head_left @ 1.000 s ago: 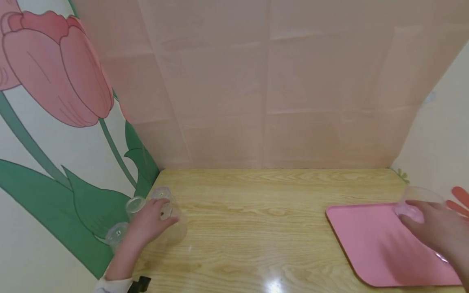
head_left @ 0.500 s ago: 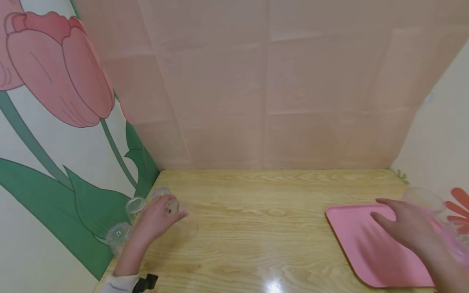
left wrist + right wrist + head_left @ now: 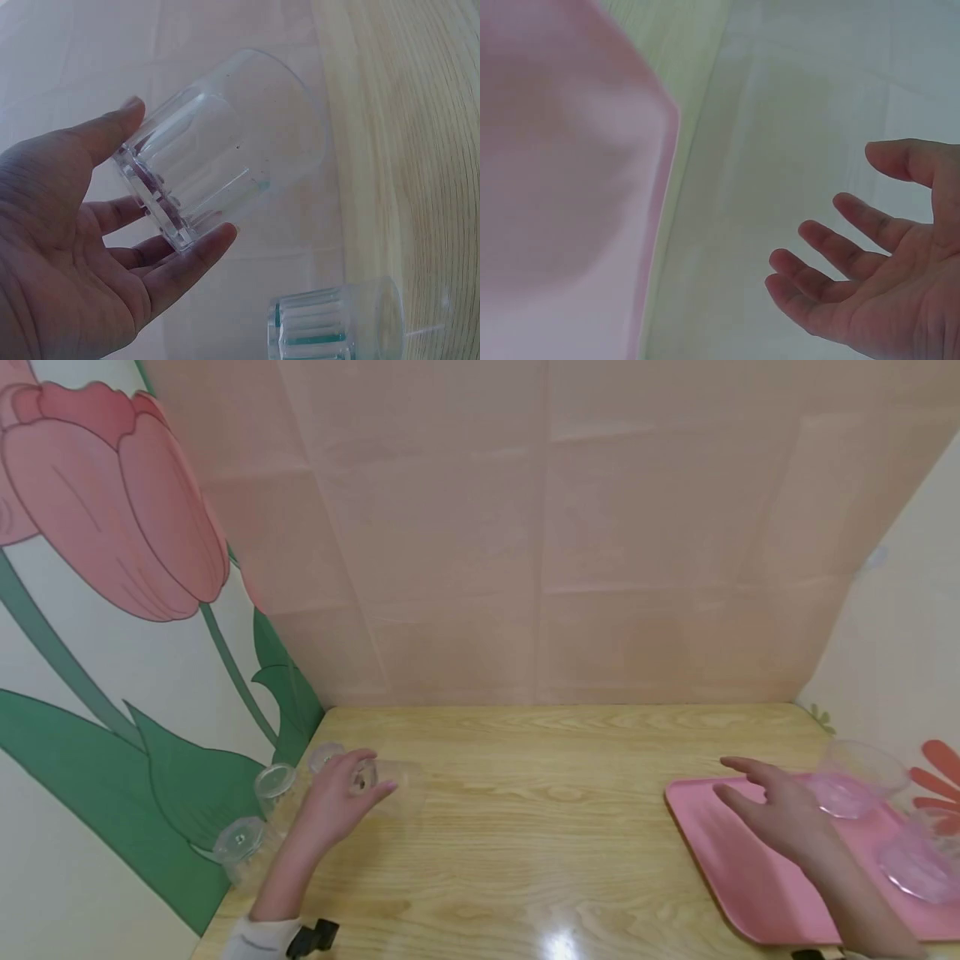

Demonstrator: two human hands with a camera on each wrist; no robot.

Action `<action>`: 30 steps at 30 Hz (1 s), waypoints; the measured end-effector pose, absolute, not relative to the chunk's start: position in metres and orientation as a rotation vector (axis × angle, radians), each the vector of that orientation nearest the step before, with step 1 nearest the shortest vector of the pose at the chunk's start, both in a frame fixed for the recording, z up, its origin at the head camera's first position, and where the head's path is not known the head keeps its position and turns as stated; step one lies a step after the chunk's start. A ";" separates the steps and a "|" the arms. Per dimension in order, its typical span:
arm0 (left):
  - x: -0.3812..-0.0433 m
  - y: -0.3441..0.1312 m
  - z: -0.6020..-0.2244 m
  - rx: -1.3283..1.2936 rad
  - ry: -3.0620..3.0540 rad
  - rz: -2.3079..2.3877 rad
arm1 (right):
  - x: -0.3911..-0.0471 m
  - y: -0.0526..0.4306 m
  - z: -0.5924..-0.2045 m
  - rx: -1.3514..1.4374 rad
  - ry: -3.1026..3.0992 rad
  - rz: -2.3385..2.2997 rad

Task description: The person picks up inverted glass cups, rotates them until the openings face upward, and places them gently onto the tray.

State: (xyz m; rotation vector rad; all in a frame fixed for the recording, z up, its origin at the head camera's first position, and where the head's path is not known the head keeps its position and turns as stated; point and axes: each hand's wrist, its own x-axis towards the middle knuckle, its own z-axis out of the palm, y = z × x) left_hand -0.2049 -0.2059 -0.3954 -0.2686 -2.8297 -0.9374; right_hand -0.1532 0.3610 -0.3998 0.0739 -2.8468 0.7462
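Note:
My left hand grips a clear tumbler by its thick base, thumb on one side and fingers on the other. In the left wrist view the tumbler is tilted, its wide rim facing away from the palm. My right hand hovers over the pink tray with nothing in it; the right wrist view shows its fingers spread and loosely bent. Just right of that hand, two clear tumblers stand rim up on the tray, one farther back and one nearer.
Along the table's left edge stand more clear tumblers with bases up: a front one, a middle one and a back one partly behind my left hand. A pink sheet hangs behind the wooden table. Walls flank both sides.
My right hand has let go of the back tumbler on the tray and moved left, away from it. My left hand has carried its tumbler to the right, turning it more sideways.

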 end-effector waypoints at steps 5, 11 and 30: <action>-0.206 -0.200 -0.398 -0.269 -2.814 -0.973 | -0.155 0.348 -0.400 0.061 -2.867 0.841; -0.205 -0.193 -0.396 -0.272 -2.780 -1.047 | -0.153 0.332 -0.401 0.066 -2.823 0.959; -0.206 -0.171 -0.400 -0.341 -2.703 -1.181 | -0.153 0.292 -0.401 0.090 -2.818 1.221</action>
